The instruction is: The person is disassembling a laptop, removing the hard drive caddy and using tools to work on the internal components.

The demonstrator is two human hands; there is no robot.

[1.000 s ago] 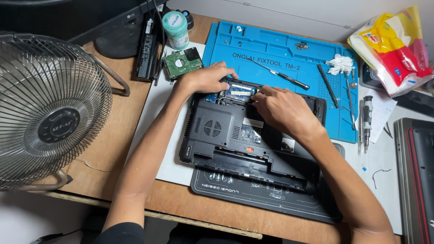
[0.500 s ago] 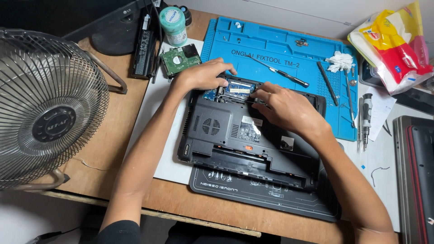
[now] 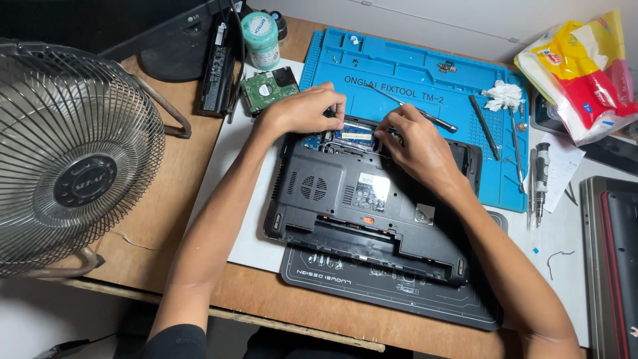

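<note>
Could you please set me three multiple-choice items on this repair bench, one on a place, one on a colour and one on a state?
1. Where does the bare green circuit board lie?
A. Left of the blue work mat, by the capped jar
B. On the metal fan
C. Inside the snack bag

2. What colour is the work mat behind the laptop?
A. Red
B. Blue
C. Yellow

3. How does the laptop lie?
A. Screen open, keys up
B. Standing on edge
C. Underside up, one bay uncovered

Answers:
1 A: the board sits between jar and mat.
2 B: the mat is plainly blue.
3 C: vents face up, and the left hand and right hand have fingers at the open bay.
</note>
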